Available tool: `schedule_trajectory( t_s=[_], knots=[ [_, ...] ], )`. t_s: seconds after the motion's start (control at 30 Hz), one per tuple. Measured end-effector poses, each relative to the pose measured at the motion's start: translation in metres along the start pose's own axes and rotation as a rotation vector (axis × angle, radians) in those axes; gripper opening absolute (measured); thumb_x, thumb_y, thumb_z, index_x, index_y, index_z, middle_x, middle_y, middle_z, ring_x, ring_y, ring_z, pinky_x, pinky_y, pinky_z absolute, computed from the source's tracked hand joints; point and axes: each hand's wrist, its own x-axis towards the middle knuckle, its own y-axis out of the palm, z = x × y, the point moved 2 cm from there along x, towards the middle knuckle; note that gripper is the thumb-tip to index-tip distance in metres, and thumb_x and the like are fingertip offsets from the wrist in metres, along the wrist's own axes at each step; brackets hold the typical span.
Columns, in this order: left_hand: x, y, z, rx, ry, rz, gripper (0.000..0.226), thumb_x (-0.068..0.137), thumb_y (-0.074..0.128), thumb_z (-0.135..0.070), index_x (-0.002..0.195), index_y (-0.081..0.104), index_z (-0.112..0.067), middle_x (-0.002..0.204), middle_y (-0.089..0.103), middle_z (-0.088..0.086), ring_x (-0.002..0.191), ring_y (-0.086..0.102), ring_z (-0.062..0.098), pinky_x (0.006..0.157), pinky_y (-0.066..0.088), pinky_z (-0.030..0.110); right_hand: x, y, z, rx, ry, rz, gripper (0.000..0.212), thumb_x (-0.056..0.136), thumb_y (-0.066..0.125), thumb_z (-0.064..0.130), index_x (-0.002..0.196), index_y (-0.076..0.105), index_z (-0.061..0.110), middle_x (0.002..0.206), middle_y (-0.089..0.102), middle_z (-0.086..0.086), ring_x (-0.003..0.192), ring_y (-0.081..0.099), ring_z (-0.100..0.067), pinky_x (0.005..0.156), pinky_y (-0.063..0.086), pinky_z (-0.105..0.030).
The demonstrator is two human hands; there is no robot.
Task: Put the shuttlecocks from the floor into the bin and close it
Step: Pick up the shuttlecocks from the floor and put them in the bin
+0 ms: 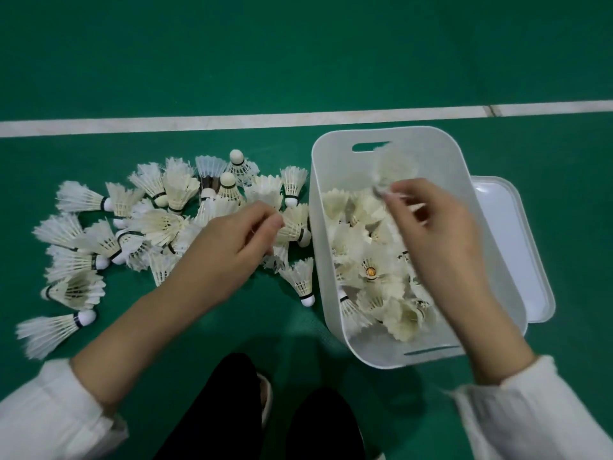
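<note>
A person is pictured crouched on a green court floor [298,54], midway through clearing it. A loose heap of shuttlecocks [159,224] is spread to the left of a white bin [317,207], just short of a white court line [232,121]. The bin is already partly filled with a second batch [371,270].

The hands are held apart, one on each side of the bin's left wall. The right hand [438,240] is raised over the open bin, and a blurred shuttlecock [396,167] is pinched at its fingertips, feathers pointing away from the person. The left hand [232,240] is lowered over the near edge of the heap with its fingers curled. They are placed against the feather skirt of the nearest shuttlecock [293,224], but it cannot be told whether that one is yet gripped.

That shuttlecock is laid roughly crosswise, cork towards the bin and feathers towards the left hand, so only a short carry to the right over the wall is judged to be needed. The heap is best served by the left hand. The lid [517,247], seen lying flat behind the bin's right side, is nearer the right hand. With many shuttlecocks on the floor, closing is judged to be some way off.
</note>
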Motion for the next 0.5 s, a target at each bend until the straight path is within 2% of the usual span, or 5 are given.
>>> schedule_trajectory(
  t_s=[0.13, 0.23, 0.33, 0.43, 0.5],
  knots=[
    [0.004, 0.012, 0.027, 0.343, -0.048, 0.232, 0.022, 0.094, 0.041, -0.039, 0.104, 0.055, -0.026, 0.086, 0.063, -0.009, 0.07, 0.056, 0.006, 0.066, 0.05, 0.03, 0.025, 0.003, -0.074, -0.05, 0.305, 0.048, 0.008, 0.09, 0.052, 0.031, 0.092, 0.058, 0.026, 0.086, 0.063, 0.005, 0.082, 0.065, -0.027, 0.073, 0.05, -0.04],
    [0.003, 0.02, 0.048, 0.438, -0.061, 0.337, 0.019, 0.094, 0.042, -0.038, 0.1, 0.055, -0.026, 0.086, 0.059, -0.012, 0.072, 0.055, 0.004, 0.068, 0.05, 0.031, 0.033, 0.023, -0.111, -0.01, 0.437, 0.092, 0.003, 0.089, 0.053, 0.027, 0.087, 0.055, 0.024, 0.083, 0.066, 0.0, 0.083, 0.065, -0.032, 0.073, 0.051, -0.043],
    [-0.002, 0.024, 0.063, 0.472, -0.064, 0.343, 0.017, 0.094, 0.042, -0.038, 0.095, 0.053, -0.026, 0.085, 0.056, -0.011, 0.075, 0.054, 0.007, 0.07, 0.049, 0.034, 0.038, 0.045, -0.125, -0.002, 0.488, 0.144, 0.007, 0.089, 0.054, 0.023, 0.091, 0.059, 0.018, 0.084, 0.068, -0.007, 0.076, 0.065, -0.033, 0.07, 0.05, -0.042],
    [-0.008, 0.023, 0.076, 0.465, -0.085, 0.316, 0.017, 0.094, 0.042, -0.038, 0.095, 0.055, -0.027, 0.085, 0.056, -0.011, 0.076, 0.054, 0.007, 0.07, 0.05, 0.033, 0.042, 0.059, -0.13, 0.016, 0.54, 0.193, 0.01, 0.091, 0.053, 0.019, 0.095, 0.06, 0.013, 0.07, 0.062, -0.004, 0.057, 0.058, -0.024, 0.061, 0.046, -0.037],
    [-0.013, 0.019, 0.085, 0.453, -0.104, 0.286, 0.016, 0.094, 0.043, -0.036, 0.097, 0.055, -0.027, 0.088, 0.057, -0.01, 0.077, 0.055, 0.009, 0.071, 0.05, 0.034, 0.046, 0.061, -0.13, 0.029, 0.558, 0.199, 0.01, 0.092, 0.051, 0.016, 0.093, 0.06, 0.012, 0.064, 0.058, -0.002, 0.052, 0.054, -0.019, 0.055, 0.043, -0.033]
  ],
)
